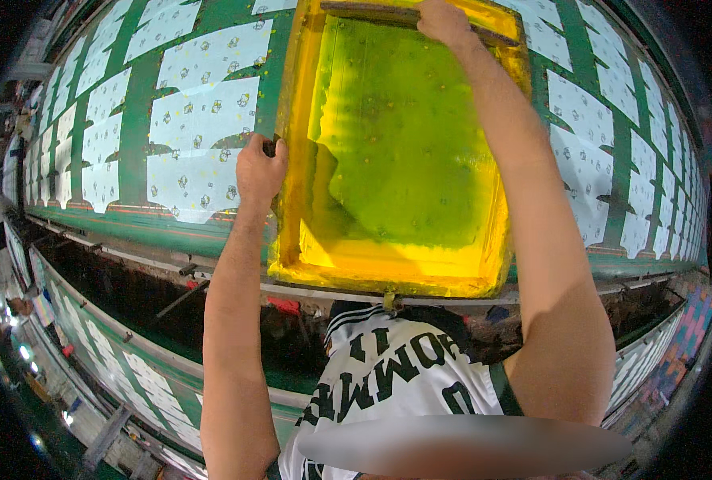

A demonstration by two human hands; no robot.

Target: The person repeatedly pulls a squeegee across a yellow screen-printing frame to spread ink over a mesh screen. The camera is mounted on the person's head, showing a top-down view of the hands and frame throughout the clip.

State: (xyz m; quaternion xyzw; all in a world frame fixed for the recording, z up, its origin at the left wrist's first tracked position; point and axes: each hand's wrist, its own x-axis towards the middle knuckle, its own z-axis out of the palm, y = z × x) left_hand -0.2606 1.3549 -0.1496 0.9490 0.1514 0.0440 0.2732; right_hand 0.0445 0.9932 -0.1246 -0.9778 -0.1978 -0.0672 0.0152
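A yellow-stained screen printing frame (388,280) lies on the long green table in front of me. Its mesh (408,136) looks green, with yellow ink along the left side and near end. My right hand (445,24) reaches to the frame's far end, its fingers closed on a dark squeegee (364,11) that spans the frame crosswise. At the frame's left outer edge, my left hand (261,170) is curled around the side rail. A small dark part shows by its thumb; the fingertips are partly hidden.
White fabric pieces (204,184) with small printed figures lie in rows on the green table (136,160), left and right of the frame. A rail (236,268) runs along its near edge. Behind me stands another table with white pieces (152,380).
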